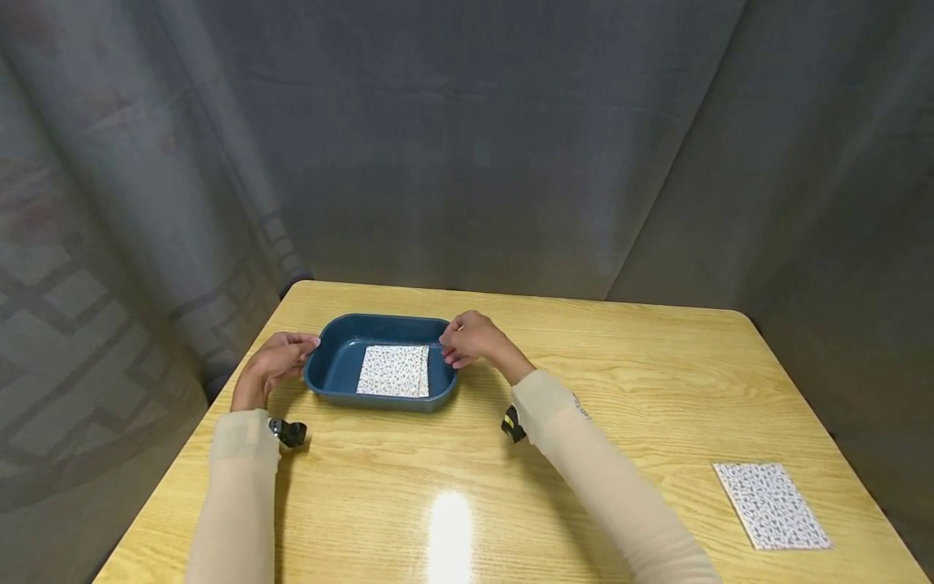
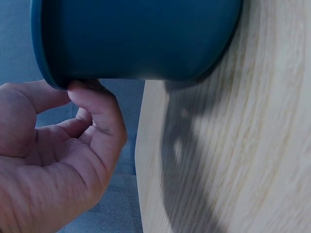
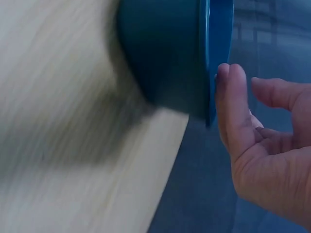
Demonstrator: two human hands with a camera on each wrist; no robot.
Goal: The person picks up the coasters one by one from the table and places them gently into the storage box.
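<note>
A dark blue plastic basin point(image 1: 339, 365), oblong with rounded corners, sits on the left part of the table. Inside it lies a flat white piece with a small blue pattern point(image 1: 394, 371); whether it is cloth or paper I cannot tell. My left hand point(image 1: 286, 355) pinches the basin's left rim between thumb and fingers, as the left wrist view shows beneath the basin wall point(image 2: 136, 39). At the right end, my right hand point(image 1: 473, 337) is by the rim. In the right wrist view its fingers point(image 3: 235, 97) are at the rim, with the thumb apart from them.
A second flat white piece with the same blue pattern point(image 1: 773, 506) lies at the table's near right. The light wooden table point(image 1: 620, 365) has rounded far corners. Grey curtains point(image 1: 467, 162) hang behind and on both sides.
</note>
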